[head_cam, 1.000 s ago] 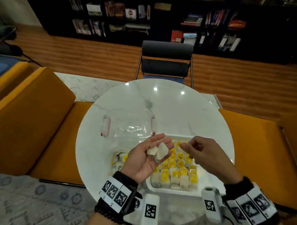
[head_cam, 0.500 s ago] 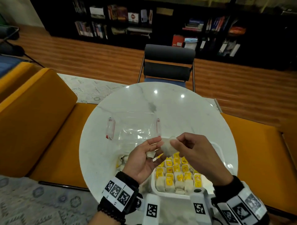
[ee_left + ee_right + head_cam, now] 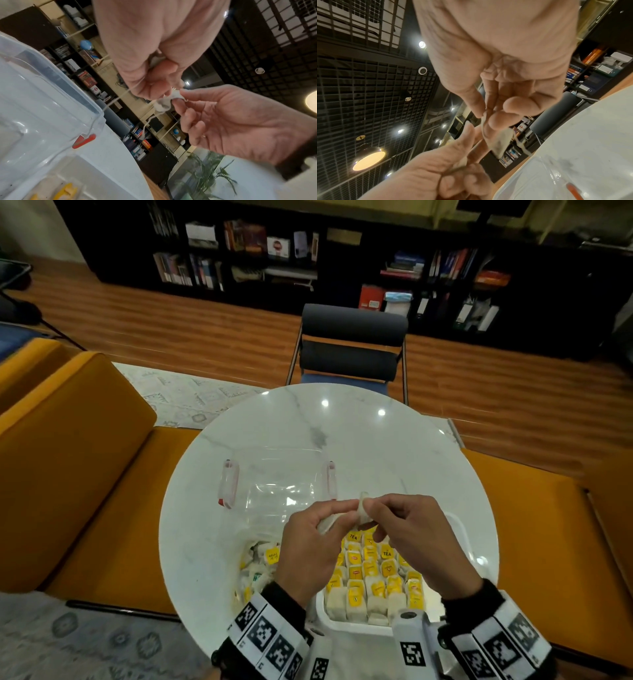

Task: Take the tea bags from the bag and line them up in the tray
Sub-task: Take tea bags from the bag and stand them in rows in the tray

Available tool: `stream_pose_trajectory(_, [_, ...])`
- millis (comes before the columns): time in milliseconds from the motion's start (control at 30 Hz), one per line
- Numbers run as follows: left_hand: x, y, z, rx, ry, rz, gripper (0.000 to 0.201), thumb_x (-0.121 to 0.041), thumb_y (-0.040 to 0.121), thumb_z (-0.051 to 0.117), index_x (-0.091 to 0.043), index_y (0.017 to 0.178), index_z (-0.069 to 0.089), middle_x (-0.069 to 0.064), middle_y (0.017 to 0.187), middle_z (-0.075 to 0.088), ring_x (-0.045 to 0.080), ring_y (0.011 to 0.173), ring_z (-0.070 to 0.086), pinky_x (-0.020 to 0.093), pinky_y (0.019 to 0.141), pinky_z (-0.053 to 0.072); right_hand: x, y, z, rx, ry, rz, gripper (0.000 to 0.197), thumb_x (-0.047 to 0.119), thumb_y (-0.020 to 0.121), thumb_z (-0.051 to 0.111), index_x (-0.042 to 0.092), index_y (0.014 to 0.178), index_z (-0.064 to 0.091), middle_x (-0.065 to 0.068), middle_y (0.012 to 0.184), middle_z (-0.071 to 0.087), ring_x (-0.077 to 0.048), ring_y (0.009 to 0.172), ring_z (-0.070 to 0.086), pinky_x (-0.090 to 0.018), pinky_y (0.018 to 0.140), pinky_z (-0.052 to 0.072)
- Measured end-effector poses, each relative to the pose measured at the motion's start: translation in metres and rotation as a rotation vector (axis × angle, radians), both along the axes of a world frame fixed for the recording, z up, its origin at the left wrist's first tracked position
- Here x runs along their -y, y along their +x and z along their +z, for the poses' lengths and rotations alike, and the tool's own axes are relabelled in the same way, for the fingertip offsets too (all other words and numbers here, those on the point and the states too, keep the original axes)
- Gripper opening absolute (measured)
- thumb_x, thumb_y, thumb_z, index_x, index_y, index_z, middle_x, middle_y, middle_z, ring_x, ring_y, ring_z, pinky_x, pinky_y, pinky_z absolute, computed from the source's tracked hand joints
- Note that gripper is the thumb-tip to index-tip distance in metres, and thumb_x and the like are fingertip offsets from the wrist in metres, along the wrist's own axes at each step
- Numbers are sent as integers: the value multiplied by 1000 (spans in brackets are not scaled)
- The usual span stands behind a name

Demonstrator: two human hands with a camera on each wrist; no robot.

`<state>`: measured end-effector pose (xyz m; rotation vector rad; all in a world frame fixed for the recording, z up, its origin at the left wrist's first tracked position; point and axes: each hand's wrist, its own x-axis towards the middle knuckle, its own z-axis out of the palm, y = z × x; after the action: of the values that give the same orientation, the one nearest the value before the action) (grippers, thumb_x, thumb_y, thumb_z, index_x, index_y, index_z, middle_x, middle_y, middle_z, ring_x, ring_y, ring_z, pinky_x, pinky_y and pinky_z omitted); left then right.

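Note:
Both hands meet above the white tray (image 3: 460, 530), which holds rows of yellow-tagged tea bags (image 3: 371, 571). My right hand (image 3: 371, 508) pinches a white tea bag (image 3: 362, 506) between thumb and forefinger; the same tea bag (image 3: 499, 142) trails a string in the right wrist view. My left hand (image 3: 337, 515) curls its fingers round a second tea bag (image 3: 323, 523), which shows as a white tea bag (image 3: 157, 60) tucked in the palm in the left wrist view. The clear plastic bag (image 3: 258, 565) with several loose tea bags lies left of the tray, partly hidden by my left wrist.
A clear lid (image 3: 277, 487) with red clips lies just beyond the hands on the round marble table (image 3: 342, 433). A dark chair (image 3: 352, 344) stands at the far side. Yellow seats (image 3: 68, 457) flank the table left and right.
My left palm lay open with two tea bags on it. The right hand came over and pinched one; the left fingers curled round the other.

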<state>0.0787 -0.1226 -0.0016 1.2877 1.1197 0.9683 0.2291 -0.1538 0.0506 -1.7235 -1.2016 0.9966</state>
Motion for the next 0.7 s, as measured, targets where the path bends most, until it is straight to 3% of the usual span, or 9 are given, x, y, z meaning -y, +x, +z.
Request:
stream_pose_trajectory(67, [1, 2, 2, -1, 2, -45, 22, -32, 82, 79, -37, 104, 78, -13, 92, 77, -3, 75, 66, 21, 75, 50, -1, -3, 2, -39, 16, -7, 30, 23, 97, 61, 13, 74, 76, 6, 57, 67, -2, 50, 56, -10, 51, 41])
stream_pose_trajectory(167, [-2, 2, 3, -41, 30, -32, 45, -35, 68, 87, -26, 111, 77, -12, 97, 77, 3, 94, 71, 27, 86, 56, -2, -5, 7, -112, 13, -6, 38, 33, 99, 56, 13, 74, 78, 7, 57, 67, 0, 52, 55, -10, 53, 40])
stream_pose_trajectory(233, [-6, 1, 6, -61, 49, -31, 41, -33, 71, 87, -24, 110, 77, -11, 96, 77, 5, 95, 72, 28, 88, 56, -3, -4, 8, -119, 10, 4, 42, 36, 100, 54, 13, 76, 79, 11, 52, 62, 1, 50, 52, -11, 54, 39])
stream_pose_trajectory(300, [-11, 0, 7, -73, 66, -35, 29, -32, 79, 83, -27, 107, 78, -13, 91, 77, 3, 88, 71, 28, 83, 54, -3, -1, 8, -110, 14, 27, 43, 38, 100, 52, 14, 78, 79, 12, 52, 62, 0, 50, 50, -12, 54, 38])
stream_pose_trajectory(367, [-14, 0, 12, -85, 89, -31, 15, -27, 87, 76, -29, 102, 79, -16, 81, 75, -2, 68, 65, 23, 73, 50, -4, 2, 6, -119, 21, 48, 44, 40, 100, 51, 13, 80, 80, 9, 60, 67, 1, 54, 52, -13, 56, 38])
stream_pose_trajectory(433, [-18, 0, 16, -79, 84, -52, 12, -22, 93, 70, -28, 97, 79, -13, 79, 74, 3, 55, 57, 20, 63, 47, -3, 9, 2, -124, 59, 9, 37, 39, 98, 56, 16, 81, 79, 7, 65, 66, -3, 57, 52, -19, 58, 41])
stream_pose_trajectory(533, [-23, 3, 24, -65, 70, -107, 10, -21, 94, 68, -21, 93, 78, -3, 77, 72, 13, 50, 54, 17, 54, 42, -2, 23, -2, -103, 125, -56, 10, 31, 91, 69, 23, 92, 74, 7, 78, 70, -7, 65, 60, -21, 61, 47])
stream_pose_trajectory(600, [-22, 8, 27, -60, 64, -146, 10, -20, 94, 69, -16, 92, 78, -5, 69, 68, 11, 49, 53, 15, 51, 40, 2, 28, -6, -144, 84, 36, 18, 28, 87, 74, 24, 105, 71, 8, 91, 74, -7, 76, 69, -18, 65, 50])
stream_pose_trajectory(700, [-20, 21, 30, -83, 56, -175, 14, -24, 93, 69, -14, 89, 77, -8, 56, 61, 8, 47, 50, 14, 51, 39, 9, 32, -13, -162, 103, 96, 13, 21, 87, 75, 15, 98, 73, -1, 87, 76, -10, 77, 71, -18, 66, 50])
